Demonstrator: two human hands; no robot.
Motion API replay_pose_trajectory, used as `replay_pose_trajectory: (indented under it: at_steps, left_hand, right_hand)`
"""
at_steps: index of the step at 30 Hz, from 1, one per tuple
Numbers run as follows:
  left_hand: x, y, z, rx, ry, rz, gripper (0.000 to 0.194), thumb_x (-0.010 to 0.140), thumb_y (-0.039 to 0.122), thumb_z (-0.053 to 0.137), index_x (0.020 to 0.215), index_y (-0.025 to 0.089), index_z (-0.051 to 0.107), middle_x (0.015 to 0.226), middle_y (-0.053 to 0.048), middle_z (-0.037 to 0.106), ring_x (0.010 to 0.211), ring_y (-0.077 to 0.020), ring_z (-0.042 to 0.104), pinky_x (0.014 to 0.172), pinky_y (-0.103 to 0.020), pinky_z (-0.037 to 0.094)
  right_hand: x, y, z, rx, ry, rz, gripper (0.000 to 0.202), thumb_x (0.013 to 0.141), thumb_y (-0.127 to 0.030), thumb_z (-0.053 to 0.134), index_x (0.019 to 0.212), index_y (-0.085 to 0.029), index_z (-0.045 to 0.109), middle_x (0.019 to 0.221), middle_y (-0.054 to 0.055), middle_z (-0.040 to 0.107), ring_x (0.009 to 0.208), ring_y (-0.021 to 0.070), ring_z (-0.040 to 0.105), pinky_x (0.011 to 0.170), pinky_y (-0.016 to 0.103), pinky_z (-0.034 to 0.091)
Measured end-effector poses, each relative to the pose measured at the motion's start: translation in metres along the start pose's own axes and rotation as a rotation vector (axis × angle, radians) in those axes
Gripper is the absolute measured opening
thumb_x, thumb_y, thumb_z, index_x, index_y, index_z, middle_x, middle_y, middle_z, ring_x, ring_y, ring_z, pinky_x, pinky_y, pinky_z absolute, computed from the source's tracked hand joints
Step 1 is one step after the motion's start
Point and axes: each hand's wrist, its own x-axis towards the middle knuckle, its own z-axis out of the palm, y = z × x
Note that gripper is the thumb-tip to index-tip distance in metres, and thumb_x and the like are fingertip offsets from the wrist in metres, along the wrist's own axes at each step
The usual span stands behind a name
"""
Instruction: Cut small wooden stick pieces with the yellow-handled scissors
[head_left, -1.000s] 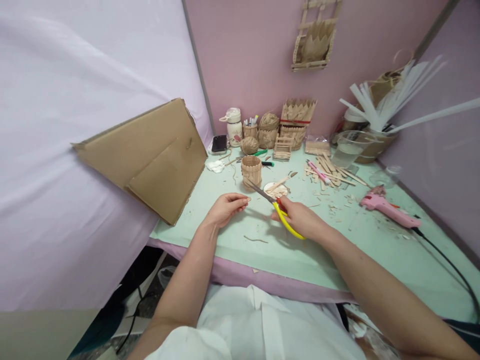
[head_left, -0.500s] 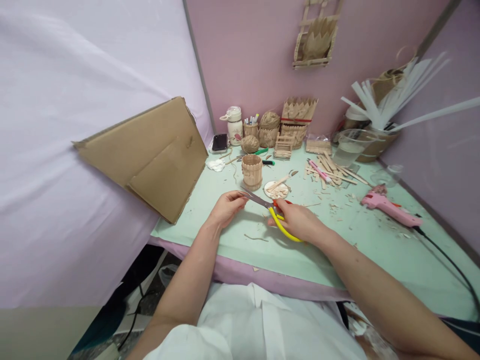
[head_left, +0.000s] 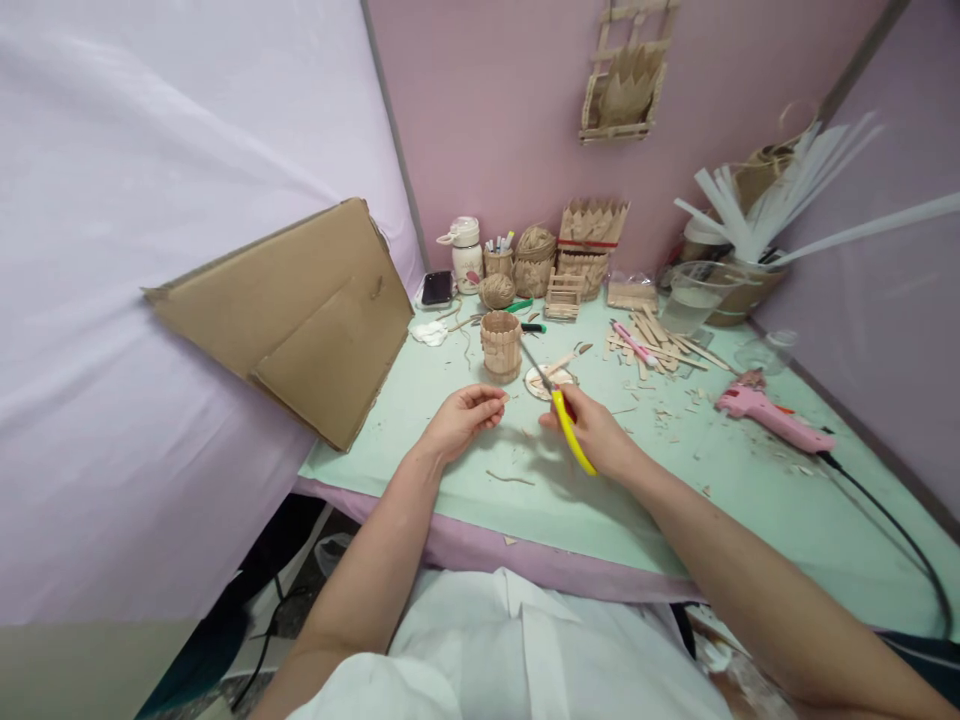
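A pair of scissors with yellow handles is held in my right hand; its blades point up and away, to the right of a small wooden-stick cup. My left hand is closed in a pinch just in front of that cup. A tiny pale wooden piece shows at its fingertips, and most of it is hidden. Beyond the scissors lies a round white disc with sticks on it. On the cloth below my hands rests a thin piece of twine.
On the right are a pink glue gun with a black cable and a pile of craft sticks. A cardboard sheet leans at left. Along the back stand a white bottle, twine balls and a plastic cup.
The scissors have come away from my left fingertips, and their blades have swung to point more upward. My left hand has shifted slightly right, still pinching.
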Motion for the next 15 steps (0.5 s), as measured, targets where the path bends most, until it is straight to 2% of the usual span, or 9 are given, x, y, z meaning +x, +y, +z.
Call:
replay_pose_trajectory:
  at_steps: [3, 6, 9, 15]
  left_hand:
    - [0.002, -0.004, 0.012, -0.059, -0.060, -0.106, 0.033, 0.064, 0.033, 0.074, 0.087, 0.012, 0.064, 0.068, 0.000, 0.057, 0.057, -0.0040, 0.049, 0.056, -0.018, 0.037]
    - [0.004, -0.007, 0.026, -0.096, -0.126, -0.168, 0.033, 0.066, 0.037, 0.073, 0.085, 0.010, 0.064, 0.068, 0.000, 0.056, 0.056, -0.0032, 0.049, 0.055, -0.016, 0.038]
    - [0.004, -0.010, 0.037, -0.107, -0.147, -0.181, 0.033, 0.067, 0.040, 0.072, 0.079, 0.010, 0.062, 0.067, 0.000, 0.055, 0.054, -0.0026, 0.048, 0.053, -0.015, 0.037]
    - [0.003, -0.016, 0.044, -0.007, -0.181, -0.179, 0.034, 0.072, 0.044, 0.066, 0.081, 0.012, 0.062, 0.072, -0.004, 0.061, 0.057, -0.0065, 0.053, 0.057, -0.019, 0.041]
  right_hand:
    - [0.001, -0.007, -0.003, 0.291, 0.093, -0.078, 0.032, 0.072, -0.048, 0.060, 0.086, -0.021, 0.049, 0.076, -0.001, 0.054, 0.059, 0.0118, 0.044, 0.056, 0.026, 0.036]
    - [0.001, -0.013, -0.007, 0.356, 0.137, -0.105, 0.032, 0.069, -0.046, 0.064, 0.081, -0.020, 0.051, 0.076, 0.000, 0.055, 0.058, 0.0107, 0.042, 0.056, 0.027, 0.036]
    - [0.002, -0.012, -0.007, 0.414, 0.178, -0.073, 0.037, 0.065, -0.047, 0.067, 0.076, -0.021, 0.045, 0.079, 0.000, 0.059, 0.056, 0.0097, 0.041, 0.055, 0.027, 0.037]
    - [0.004, -0.001, -0.003, 0.571, 0.125, -0.053, 0.039, 0.065, -0.043, 0.069, 0.078, -0.023, 0.038, 0.076, -0.001, 0.061, 0.056, 0.0104, 0.048, 0.056, 0.027, 0.041]
